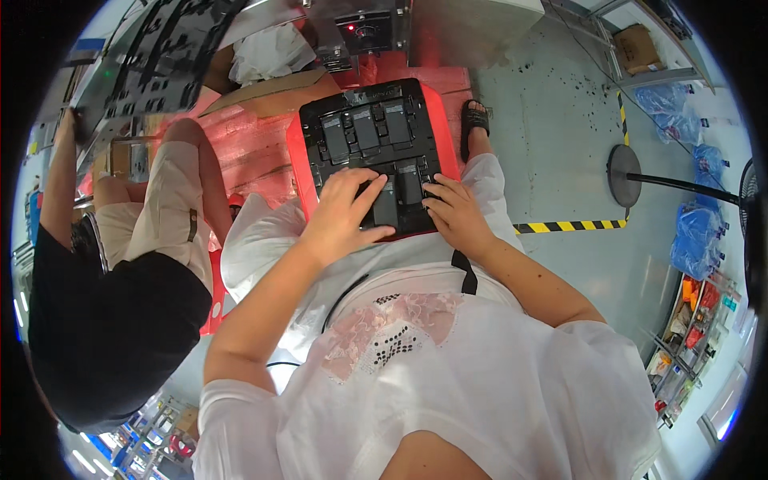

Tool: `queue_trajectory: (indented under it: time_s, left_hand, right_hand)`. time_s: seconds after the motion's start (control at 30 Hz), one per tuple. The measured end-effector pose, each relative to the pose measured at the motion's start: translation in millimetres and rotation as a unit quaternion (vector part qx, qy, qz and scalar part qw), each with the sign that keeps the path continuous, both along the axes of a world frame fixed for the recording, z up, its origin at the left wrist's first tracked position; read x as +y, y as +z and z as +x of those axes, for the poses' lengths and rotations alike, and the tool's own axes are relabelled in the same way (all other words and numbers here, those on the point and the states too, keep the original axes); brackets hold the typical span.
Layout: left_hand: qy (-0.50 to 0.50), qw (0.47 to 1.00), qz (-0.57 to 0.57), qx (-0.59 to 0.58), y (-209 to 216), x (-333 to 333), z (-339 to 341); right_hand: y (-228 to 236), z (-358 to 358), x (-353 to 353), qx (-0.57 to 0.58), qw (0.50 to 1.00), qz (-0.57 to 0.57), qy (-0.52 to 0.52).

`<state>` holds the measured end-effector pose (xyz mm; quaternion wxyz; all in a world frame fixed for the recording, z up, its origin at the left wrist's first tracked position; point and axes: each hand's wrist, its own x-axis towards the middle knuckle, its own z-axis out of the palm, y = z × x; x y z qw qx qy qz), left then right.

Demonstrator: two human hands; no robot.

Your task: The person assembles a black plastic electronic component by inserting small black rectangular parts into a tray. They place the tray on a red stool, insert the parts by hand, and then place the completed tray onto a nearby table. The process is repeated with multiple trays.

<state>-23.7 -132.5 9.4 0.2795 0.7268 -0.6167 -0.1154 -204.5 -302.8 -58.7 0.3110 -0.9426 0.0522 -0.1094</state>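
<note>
On my lap lies a black plastic tray (332,152) holding several dark rectangular blocks, such as one block (366,128) in its upper row. My left hand (340,214) spans a dark rectangular block (386,210) at the tray's near side, fingertips at its far end and thumb at its near end. My right hand (458,214) lies on the tray's right edge with its fingers stretched out. Its fingertips are beside another dark block (409,184). Under the tray shows a red rim (438,120).
At left a co-worker (120,320) sits beside a large black panel (172,64), one hand on its edge. Ahead stands a metal machine (472,32), with cardboard (276,94) below it. A fan stand (624,176) is on the right, near blue plastic bags (696,240).
</note>
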Motion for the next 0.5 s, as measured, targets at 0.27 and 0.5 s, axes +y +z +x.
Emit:
queue_trajectory:
  time_s: [0.27,0.5]
  left_hand:
    - [0.11,0.988,0.08,-0.078,-66,6,-30]
    - [0.156,0.968,0.118,-0.157,-71,13,-48]
  right_hand:
    - [52,19,-4,0.001,0.996,0.095,-0.002]
    - [149,102,-4,-0.045,0.851,0.507,-0.13]
